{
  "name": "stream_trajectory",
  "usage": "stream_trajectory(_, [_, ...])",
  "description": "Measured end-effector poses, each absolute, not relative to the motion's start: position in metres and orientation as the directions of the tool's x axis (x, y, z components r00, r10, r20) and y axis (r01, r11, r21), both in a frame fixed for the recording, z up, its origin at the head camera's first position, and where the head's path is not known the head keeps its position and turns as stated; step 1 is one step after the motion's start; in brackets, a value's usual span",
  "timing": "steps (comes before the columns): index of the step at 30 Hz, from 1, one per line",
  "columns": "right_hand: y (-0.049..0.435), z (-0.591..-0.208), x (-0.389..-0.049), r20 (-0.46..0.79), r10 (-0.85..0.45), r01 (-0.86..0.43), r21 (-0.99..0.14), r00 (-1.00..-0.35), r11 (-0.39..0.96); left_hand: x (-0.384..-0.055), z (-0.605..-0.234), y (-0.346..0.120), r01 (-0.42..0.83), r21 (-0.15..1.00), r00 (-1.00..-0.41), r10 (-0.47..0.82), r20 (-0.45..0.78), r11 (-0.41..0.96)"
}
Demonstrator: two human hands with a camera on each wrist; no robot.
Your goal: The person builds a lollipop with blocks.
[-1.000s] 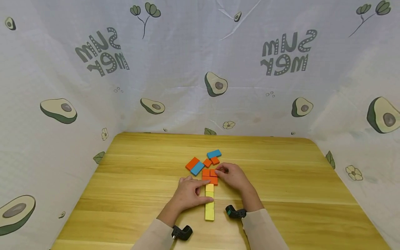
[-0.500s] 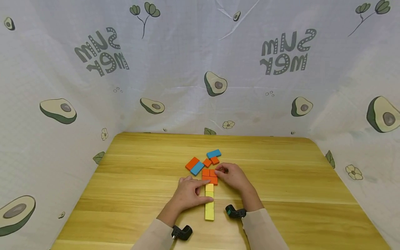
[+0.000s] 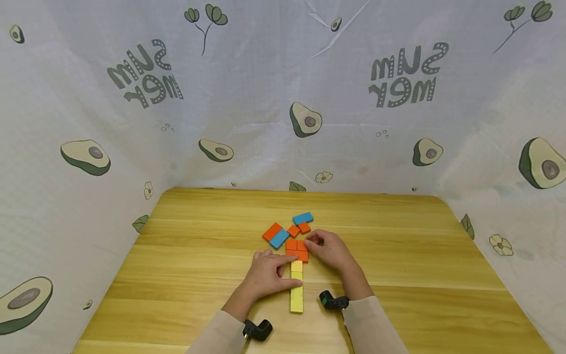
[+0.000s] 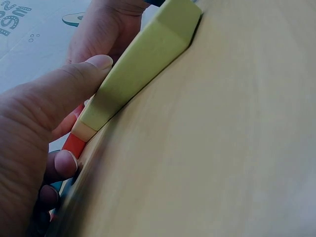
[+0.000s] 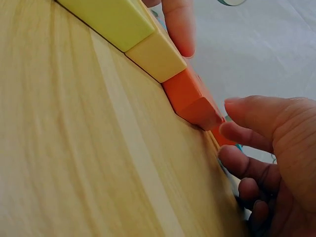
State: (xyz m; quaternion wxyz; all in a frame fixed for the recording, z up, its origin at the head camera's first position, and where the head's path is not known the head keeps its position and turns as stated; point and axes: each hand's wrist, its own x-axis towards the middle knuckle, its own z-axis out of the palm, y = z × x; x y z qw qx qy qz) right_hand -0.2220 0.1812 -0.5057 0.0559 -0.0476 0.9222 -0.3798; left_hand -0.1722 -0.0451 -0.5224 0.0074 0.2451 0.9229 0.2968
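Toy blocks lie flat in a column on the wooden table [image 3: 398, 246]. Nearest is a long yellow-green block [image 3: 297, 299], then a small yellow block [image 3: 297, 266], an orange rectangular block [image 3: 302, 256] and two orange square blocks [image 3: 291, 244] side by side. My left hand [image 3: 264, 275] reaches over from the left, its thumb on the yellow-green block and its index fingertip on the orange rectangle; both digits are extended. My right hand [image 3: 330, 250], fingers loosely bent, has thumb and index fingertips at the outer edge of the right orange square [image 3: 301, 245].
Beyond the column lie an orange block [image 3: 272, 231] against a blue block [image 3: 279, 239], two small orange squares [image 3: 304, 227] and another blue block [image 3: 302, 218]. A white cloth [image 3: 265, 98] with avocado prints hangs around the table's back and sides.
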Motion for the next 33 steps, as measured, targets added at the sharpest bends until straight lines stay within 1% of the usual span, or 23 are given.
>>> stream_trajectory(10, [0.179, -0.505, -0.229, -0.061, -0.010, 0.036, -0.714, -0.998, 0.700, -0.173, -0.523, -0.046, 0.448, 0.546, -0.879, 0.461, 0.124, 0.708])
stream_trajectory(16, [0.171, -0.501, -0.250, -0.101, 0.000, 0.069, -0.680, -0.995, 0.730, -0.173, -0.521, -0.046, 0.451, 0.543, -0.878, 0.463, 0.125, 0.709])
stream_trajectory(23, [0.154, -0.492, -0.276, -0.154, 0.066, 0.144, -0.578, -0.986, 0.803, -0.173, -0.521, -0.047, 0.467, 0.540, -0.868, 0.478, 0.132, 0.700])
stream_trajectory(28, [0.144, -0.485, -0.281, -0.191, 0.094, 0.179, -0.501, -0.977, 0.847, -0.174, -0.521, -0.048, 0.470, 0.540, -0.868, 0.477, 0.139, 0.698])
stream_trajectory(33, [0.138, -0.481, -0.281, -0.215, 0.124, 0.214, -0.466, -0.969, 0.858, -0.174, -0.521, -0.049, 0.474, 0.537, -0.867, 0.478, 0.143, 0.698])
